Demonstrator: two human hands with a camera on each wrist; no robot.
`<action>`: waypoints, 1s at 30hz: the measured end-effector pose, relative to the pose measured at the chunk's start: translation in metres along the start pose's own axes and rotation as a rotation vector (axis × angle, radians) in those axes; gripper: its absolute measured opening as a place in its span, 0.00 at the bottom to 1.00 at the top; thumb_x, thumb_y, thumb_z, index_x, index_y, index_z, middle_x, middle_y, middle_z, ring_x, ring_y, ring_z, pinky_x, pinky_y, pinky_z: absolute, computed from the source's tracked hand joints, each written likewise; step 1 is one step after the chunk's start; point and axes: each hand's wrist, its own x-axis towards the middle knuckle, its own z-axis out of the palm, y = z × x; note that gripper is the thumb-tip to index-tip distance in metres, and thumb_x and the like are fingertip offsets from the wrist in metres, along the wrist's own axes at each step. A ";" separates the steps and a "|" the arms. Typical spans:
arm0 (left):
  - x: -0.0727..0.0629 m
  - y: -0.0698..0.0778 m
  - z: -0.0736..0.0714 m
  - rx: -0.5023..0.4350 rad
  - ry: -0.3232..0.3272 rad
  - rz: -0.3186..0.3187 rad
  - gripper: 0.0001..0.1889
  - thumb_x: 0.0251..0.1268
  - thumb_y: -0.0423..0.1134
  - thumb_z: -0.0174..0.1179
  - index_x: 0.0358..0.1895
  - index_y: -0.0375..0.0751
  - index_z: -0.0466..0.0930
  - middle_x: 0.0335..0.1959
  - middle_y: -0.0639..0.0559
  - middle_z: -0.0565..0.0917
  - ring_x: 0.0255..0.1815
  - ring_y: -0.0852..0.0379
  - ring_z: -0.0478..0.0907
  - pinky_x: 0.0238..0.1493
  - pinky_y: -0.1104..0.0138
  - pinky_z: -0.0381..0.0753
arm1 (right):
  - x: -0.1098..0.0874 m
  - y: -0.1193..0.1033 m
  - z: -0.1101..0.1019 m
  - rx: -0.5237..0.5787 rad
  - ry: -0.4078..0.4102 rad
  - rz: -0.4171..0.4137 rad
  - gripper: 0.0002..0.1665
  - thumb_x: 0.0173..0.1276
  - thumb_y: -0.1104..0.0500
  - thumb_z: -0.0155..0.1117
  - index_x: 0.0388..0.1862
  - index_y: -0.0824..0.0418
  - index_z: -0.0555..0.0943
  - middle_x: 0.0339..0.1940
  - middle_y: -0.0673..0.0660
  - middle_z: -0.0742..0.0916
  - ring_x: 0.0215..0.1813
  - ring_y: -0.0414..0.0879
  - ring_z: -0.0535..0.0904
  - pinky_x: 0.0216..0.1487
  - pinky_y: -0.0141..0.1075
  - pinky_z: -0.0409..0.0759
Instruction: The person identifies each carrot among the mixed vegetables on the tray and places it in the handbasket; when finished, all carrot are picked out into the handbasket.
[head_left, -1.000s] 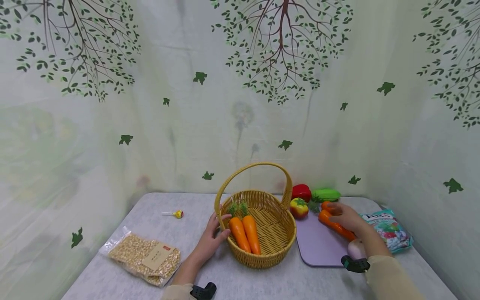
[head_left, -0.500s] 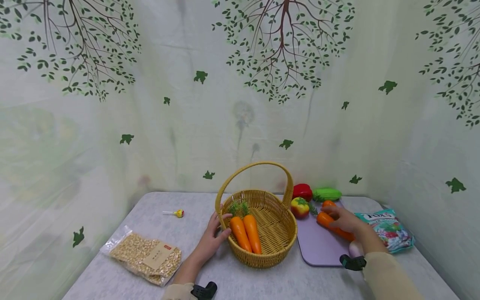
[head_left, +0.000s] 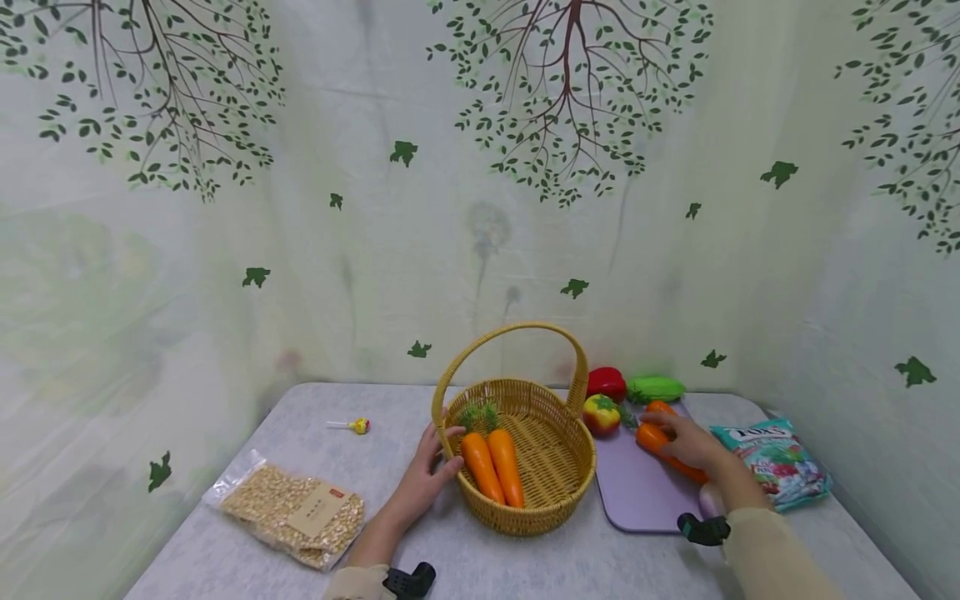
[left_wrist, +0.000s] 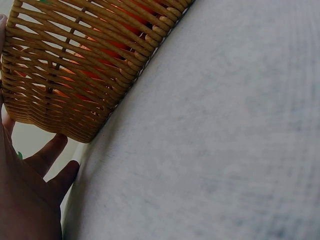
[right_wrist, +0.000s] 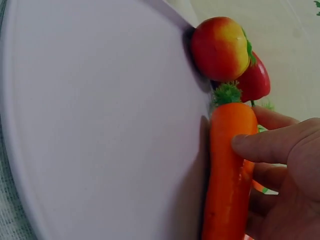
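Note:
In the head view, my left hand (head_left: 425, 471) holds the left side of a wicker basket (head_left: 551, 518) by its rim and handle base. Two carrots (head_left: 491, 467) lie inside, green tops toward the back. The left wrist view shows the woven basket wall (left_wrist: 75, 65) with two spread fingers (left_wrist: 47, 155) beside it. My right hand (head_left: 697, 446) grips another carrot (right_wrist: 230, 165) lying along a pale purple cutting board (right_wrist: 110, 110). Its thumb presses the near side, while the other fingers reach behind. Just past the hand, one more orange carrot (head_left: 660, 407) is partly hidden.
Behind the board sit a red-yellow fruit (head_left: 602, 415), a red pepper (head_left: 606, 383) and a green vegetable (head_left: 655, 388). A teal candy bag (head_left: 776, 462) and a mostly hidden pale round item (head_left: 711, 500) lie right. A grain bag (head_left: 292, 512) and lollipop (head_left: 352, 426) lie left.
My right hand has shifted slightly left and settled around the carrot, whose thick end has moved a little toward me. The left hand and basket have stayed in place.

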 end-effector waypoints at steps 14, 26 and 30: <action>0.001 -0.002 0.002 -0.001 -0.006 0.018 0.23 0.73 0.39 0.57 0.70 0.50 0.70 0.84 0.43 0.44 0.83 0.39 0.45 0.71 0.37 0.61 | -0.004 -0.009 -0.004 0.092 0.062 -0.005 0.33 0.72 0.64 0.58 0.75 0.53 0.65 0.71 0.75 0.69 0.65 0.71 0.67 0.63 0.68 0.67; 0.000 -0.002 0.001 0.001 -0.006 0.015 0.24 0.74 0.40 0.56 0.70 0.48 0.69 0.84 0.45 0.44 0.83 0.40 0.45 0.71 0.37 0.60 | -0.011 -0.020 -0.010 0.196 0.146 -0.039 0.35 0.73 0.62 0.56 0.77 0.55 0.61 0.73 0.75 0.67 0.68 0.73 0.67 0.58 0.59 0.78; 0.001 -0.002 0.001 0.002 -0.006 0.020 0.23 0.74 0.40 0.56 0.70 0.48 0.70 0.84 0.44 0.44 0.83 0.39 0.46 0.71 0.37 0.61 | -0.014 -0.026 -0.008 0.280 0.172 -0.012 0.37 0.74 0.59 0.57 0.78 0.57 0.57 0.74 0.76 0.65 0.68 0.74 0.65 0.61 0.60 0.77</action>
